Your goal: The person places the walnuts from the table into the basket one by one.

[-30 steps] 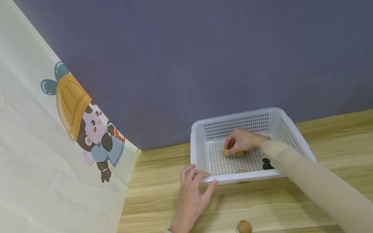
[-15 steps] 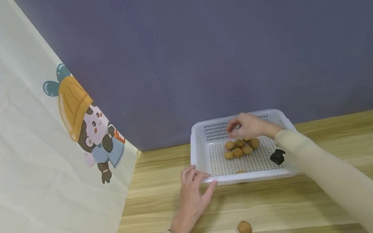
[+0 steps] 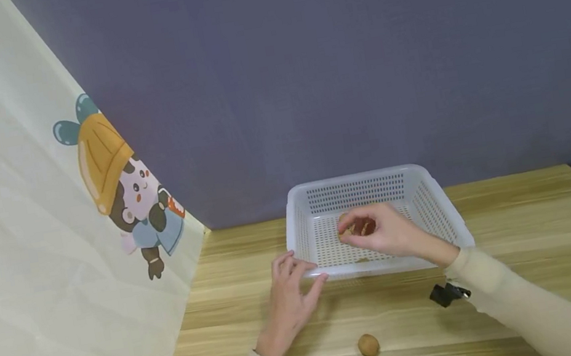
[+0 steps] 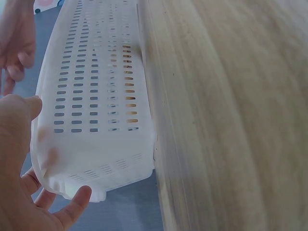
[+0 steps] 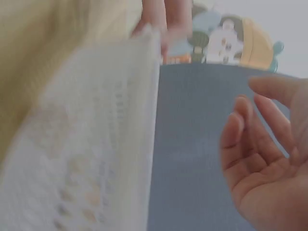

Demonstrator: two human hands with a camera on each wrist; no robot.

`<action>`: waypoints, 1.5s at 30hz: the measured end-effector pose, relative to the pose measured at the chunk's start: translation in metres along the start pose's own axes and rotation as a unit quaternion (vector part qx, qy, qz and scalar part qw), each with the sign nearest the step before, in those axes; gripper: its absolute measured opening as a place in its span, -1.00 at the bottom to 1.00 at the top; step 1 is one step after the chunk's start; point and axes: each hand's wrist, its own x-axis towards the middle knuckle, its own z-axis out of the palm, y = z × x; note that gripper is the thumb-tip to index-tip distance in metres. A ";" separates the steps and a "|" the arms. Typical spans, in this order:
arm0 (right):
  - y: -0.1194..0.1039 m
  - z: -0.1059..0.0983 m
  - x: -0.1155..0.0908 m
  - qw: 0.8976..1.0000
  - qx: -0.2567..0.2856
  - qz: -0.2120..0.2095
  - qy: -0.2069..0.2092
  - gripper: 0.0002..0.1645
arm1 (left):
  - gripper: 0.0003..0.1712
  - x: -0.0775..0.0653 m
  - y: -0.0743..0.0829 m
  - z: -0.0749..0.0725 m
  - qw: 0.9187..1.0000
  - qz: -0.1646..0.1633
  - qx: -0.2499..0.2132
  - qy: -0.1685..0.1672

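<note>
A white perforated plastic basket (image 3: 355, 178) stands on the wooden table. My left hand (image 3: 287, 305) holds its near left corner, thumb and fingers spread around the rim. Over the basket's near half is my right hand (image 3: 392, 232), loosely curled with nothing visible between thumb and fingers. The right wrist view shows that hand (image 5: 262, 168) above the rim, with a gap between thumb and fingertips. Several walnuts (image 5: 89, 197) lie in the basket, blurred there and mostly hidden by my right hand in the head view. A single walnut (image 3: 369, 346) rests on the table in front of the basket.
A dark blue-grey panel (image 3: 336, 70) rises behind the table. To the left hangs a white sheet (image 3: 16, 214) with cartoon prints. The wooden tabletop (image 3: 521, 215) extends to the right of the basket.
My right hand first had its fingertips on a walnut inside the basket, then lifted and drew back toward the near rim. My left hand stays on the basket's corner.
</note>
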 end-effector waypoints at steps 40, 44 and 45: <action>0.052 0.085 -0.125 0.957 0.175 0.059 -0.224 -0.63 | -0.69 -0.001 -0.002 -0.001 1.000 -0.004 -0.014 -0.002; 0.052 0.083 -0.126 0.956 0.182 0.065 -0.222 -0.64 | -0.69 -0.001 -0.001 -0.001 1.000 -0.008 -0.017 -0.003; 0.052 0.083 -0.127 0.955 0.183 0.067 -0.222 -0.65 | -0.69 -0.001 -0.001 -0.001 1.000 -0.010 -0.018 -0.005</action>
